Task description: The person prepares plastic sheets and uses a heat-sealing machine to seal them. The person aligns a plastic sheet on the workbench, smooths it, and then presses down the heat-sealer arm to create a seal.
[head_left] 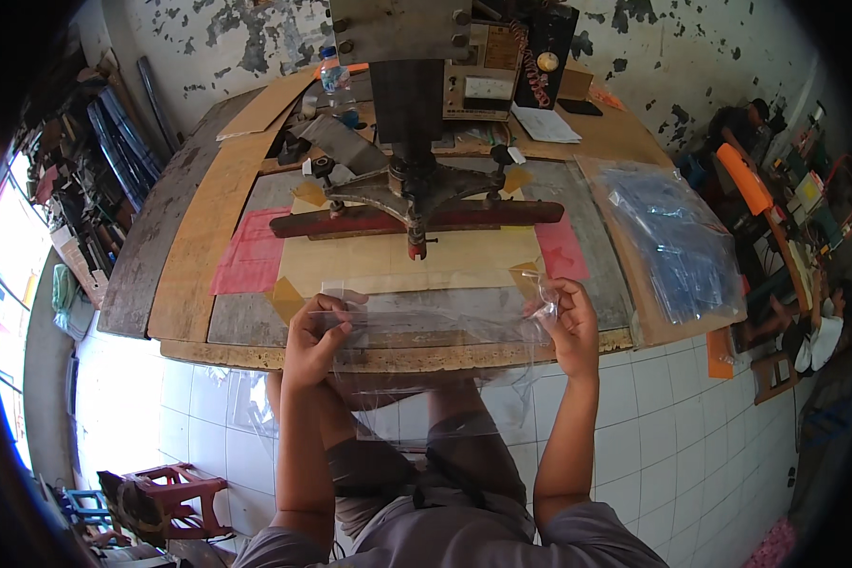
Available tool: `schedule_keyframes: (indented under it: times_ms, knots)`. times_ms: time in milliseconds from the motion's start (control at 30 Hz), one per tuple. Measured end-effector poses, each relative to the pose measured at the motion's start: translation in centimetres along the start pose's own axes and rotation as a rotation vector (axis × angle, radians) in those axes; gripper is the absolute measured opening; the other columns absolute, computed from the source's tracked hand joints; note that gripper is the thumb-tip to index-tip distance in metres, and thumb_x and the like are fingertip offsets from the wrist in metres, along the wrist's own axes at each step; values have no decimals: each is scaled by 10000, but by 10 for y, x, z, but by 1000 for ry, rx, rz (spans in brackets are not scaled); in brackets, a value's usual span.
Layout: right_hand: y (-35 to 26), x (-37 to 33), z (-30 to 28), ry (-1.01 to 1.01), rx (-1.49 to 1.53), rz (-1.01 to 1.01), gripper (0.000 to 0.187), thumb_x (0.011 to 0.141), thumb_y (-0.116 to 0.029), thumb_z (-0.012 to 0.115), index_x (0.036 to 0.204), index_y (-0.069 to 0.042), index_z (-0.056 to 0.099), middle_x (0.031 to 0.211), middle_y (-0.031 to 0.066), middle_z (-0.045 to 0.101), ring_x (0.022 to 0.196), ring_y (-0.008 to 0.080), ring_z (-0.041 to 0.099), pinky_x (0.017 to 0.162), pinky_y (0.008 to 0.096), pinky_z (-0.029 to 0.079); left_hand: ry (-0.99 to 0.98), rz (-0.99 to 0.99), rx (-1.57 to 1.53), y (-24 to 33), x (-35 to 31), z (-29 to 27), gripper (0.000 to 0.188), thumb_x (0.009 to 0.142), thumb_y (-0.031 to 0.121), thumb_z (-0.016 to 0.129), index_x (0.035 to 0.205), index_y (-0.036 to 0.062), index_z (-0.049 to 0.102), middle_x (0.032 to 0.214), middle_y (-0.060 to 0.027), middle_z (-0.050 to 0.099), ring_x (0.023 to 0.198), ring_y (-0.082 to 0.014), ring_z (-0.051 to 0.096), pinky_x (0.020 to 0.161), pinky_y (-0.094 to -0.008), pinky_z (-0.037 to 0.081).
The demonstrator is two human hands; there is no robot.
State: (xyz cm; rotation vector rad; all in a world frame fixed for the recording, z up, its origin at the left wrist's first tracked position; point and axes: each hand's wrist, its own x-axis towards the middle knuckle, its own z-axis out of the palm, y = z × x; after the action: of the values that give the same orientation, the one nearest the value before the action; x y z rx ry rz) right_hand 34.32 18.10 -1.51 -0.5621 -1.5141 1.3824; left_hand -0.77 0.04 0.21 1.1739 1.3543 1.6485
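A clear plastic sheet (435,364) is stretched between my two hands at the table's front edge. My left hand (320,333) pinches its left upper corner, and my right hand (566,320) grips the right upper corner. The sheet hangs down in front of the edge, over my lap. Beyond it a press head with a long dark red bar (350,223) stands over a cream-coloured sheet (350,267) fixed with brown tape. Pink sheets (248,254) lie at both sides of the cream one.
A stack of clear plastic sheets (672,251) lies on a board at the right. At the back are a control box with a dial (483,80) and a water bottle (334,78). Red stools (185,502) stand at lower left; another person (734,128) is far right.
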Motion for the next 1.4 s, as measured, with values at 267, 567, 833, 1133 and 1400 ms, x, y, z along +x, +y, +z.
schedule_keyframes:
  times_ms: [267,567,833,1133,1400]
  knots:
    - [2,-2,-4,2,-50,-29,379,970,0,678,1328,14,553,1124,107,692,1059,175,683,966,329,523,-7,90,-5,-6,2,3,150,897,88,690,972,21,578,1239,-173,726,1089,-166,632,969,-311,480]
    - [-16,-2,9,123,-57,114,414,1021,-45,624,1429,-28,556,1164,58,660,1060,154,653,960,306,503,162,-7,154,-12,-3,-1,225,1013,214,700,1019,-11,689,979,-61,752,883,-86,646,776,-262,501]
    - [-23,10,10,-102,-323,-286,359,1000,-89,614,1355,-39,643,1286,81,650,1189,191,600,963,316,463,255,-71,101,-3,7,14,250,1077,206,623,1074,-34,691,905,-29,729,820,-75,657,729,-234,513]
    - [-5,5,11,15,-358,-116,177,1061,-109,595,959,29,636,1074,90,642,954,168,626,903,304,483,169,-128,77,-1,6,13,295,1095,220,583,1116,-53,692,950,-93,769,899,-145,724,817,-296,571]
    - [-3,6,10,64,-344,-62,234,1079,-124,574,905,28,610,939,61,626,879,141,590,821,282,460,106,-109,147,3,4,13,323,1102,244,569,1130,-54,692,977,-128,789,912,-149,719,834,-302,569]
